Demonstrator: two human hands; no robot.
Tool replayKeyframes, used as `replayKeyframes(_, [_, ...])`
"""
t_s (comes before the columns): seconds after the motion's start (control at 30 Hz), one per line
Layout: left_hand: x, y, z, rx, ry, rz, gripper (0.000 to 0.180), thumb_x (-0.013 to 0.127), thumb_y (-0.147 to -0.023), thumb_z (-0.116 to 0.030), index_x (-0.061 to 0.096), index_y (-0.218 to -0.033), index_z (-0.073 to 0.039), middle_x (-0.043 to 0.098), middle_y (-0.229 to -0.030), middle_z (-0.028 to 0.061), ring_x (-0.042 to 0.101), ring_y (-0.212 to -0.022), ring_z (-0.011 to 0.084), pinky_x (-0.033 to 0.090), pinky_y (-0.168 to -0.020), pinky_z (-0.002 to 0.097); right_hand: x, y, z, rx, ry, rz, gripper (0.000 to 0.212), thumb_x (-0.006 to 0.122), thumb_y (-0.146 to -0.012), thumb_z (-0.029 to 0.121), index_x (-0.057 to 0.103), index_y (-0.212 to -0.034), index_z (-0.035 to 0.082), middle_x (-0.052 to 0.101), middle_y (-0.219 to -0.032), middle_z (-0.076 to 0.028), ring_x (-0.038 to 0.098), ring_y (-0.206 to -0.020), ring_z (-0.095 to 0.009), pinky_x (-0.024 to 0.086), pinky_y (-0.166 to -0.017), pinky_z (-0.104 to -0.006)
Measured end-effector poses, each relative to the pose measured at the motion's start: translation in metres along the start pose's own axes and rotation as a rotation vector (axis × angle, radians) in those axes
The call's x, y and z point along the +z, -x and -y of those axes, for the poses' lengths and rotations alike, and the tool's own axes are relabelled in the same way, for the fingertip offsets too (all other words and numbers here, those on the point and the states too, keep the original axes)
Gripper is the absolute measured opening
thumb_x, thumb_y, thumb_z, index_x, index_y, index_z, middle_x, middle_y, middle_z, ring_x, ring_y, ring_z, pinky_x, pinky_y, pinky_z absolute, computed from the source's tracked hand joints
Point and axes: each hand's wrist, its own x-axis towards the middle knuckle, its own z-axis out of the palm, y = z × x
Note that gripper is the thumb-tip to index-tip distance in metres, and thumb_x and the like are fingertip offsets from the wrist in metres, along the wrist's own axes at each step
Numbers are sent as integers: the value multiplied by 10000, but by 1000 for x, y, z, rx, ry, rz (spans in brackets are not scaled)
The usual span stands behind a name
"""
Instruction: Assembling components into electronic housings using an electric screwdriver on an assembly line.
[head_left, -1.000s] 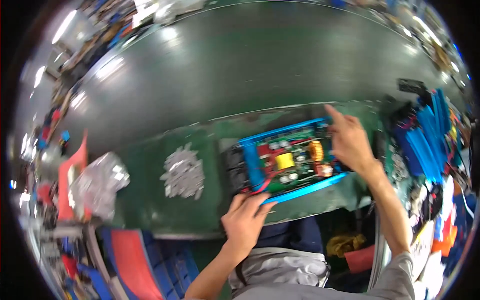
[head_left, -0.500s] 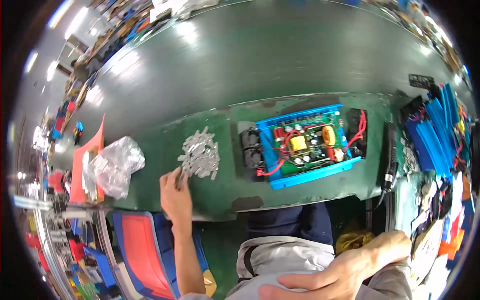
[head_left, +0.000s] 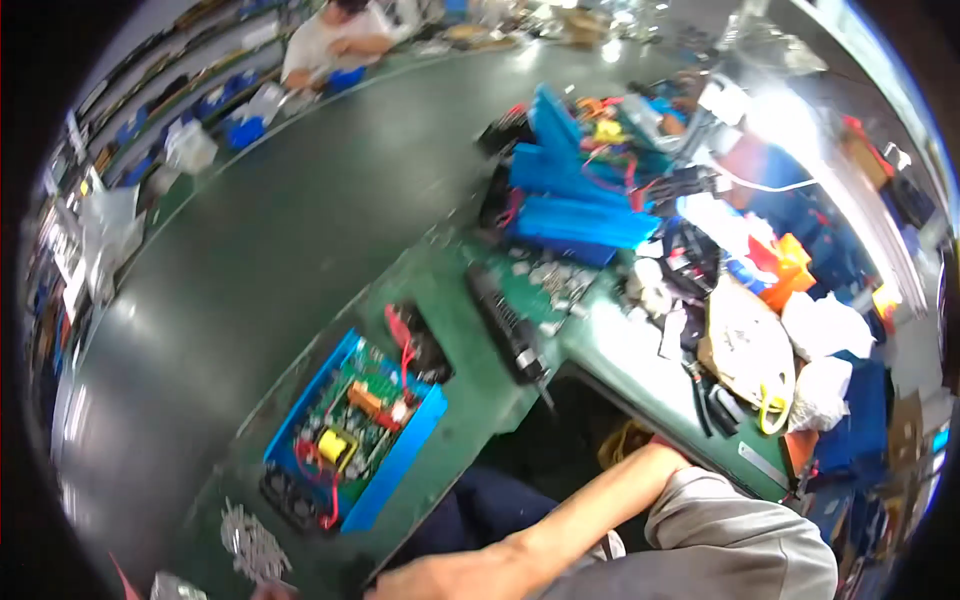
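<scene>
My left hand [head_left: 275, 591] barely shows at the bottom edge, beside a pile of small whitish, see-through pieces [head_left: 250, 543]; its fingers are cut off by the frame. Across the front of my body lies my right forearm, and my right hand [head_left: 450, 580] rests low at the bottom edge, its fingers out of sight. Just beyond sits an opened blue metal housing [head_left: 395, 465] with a green circuit board [head_left: 372, 412] inside. A pair of black fans [head_left: 290, 497] is at its near-left end, and a black end panel [head_left: 428, 352] with red wires at its far end.
A black electric screwdriver [head_left: 505, 325] lies right of the housing. Beyond it are stacked blue housings [head_left: 580, 220] and scattered small metal parts [head_left: 560, 283]. Pliers [head_left: 700, 400] and white bags [head_left: 828, 325] lie on the right-hand bench. Another person [head_left: 335, 45] sits across the table.
The view has swung to the right, so the housing and pile now appear lower left. My left hand, earlier at the pile's near edge, has mostly left the frame; my right hand's fingers no longer show.
</scene>
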Motion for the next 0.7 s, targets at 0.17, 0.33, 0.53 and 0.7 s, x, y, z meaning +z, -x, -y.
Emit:
replayKeyframes(0.17, [61,39,-75,203,249,305,213,712,-952,-150,685,-1065,28,700,-1002,102,655,-821,180,547,-717,323,4,46,-35,497,-129,-156,311,642,-964,158,617,-1231,-1,580,-1110,-147,588,-1032,-324,502,-854,-412])
replayKeyframes(0.33, [87,49,-97,27,396,270,258,669,-988,-206,678,-1101,25,710,-955,105,661,-794,192,543,-689,322,-7,67,-34,658,-301,-199,189,626,-994,129,667,-1129,3,642,-1024,-111,639,-968,-254,524,-817,-348])
replayKeyframes(0.53, [103,39,-77,201,302,165,826,134,-1070,-576,704,-1034,20,684,-853,102,667,-769,251,532,-606,353,-10,87,-27,931,-273,-277,220,652,-985,148,672,-1162,19,710,-1093,-105,685,-1019,-215,536,-859,-331])
replayKeyframes(0.7, [92,25,-52,-300,563,432,352,667,-975,-267,652,-1093,65,695,-956,141,675,-845,192,550,-780,292,-15,90,-31,916,-107,-292,186,636,-986,116,693,-1131,15,709,-1022,-130,704,-961,-230,557,-829,-331])
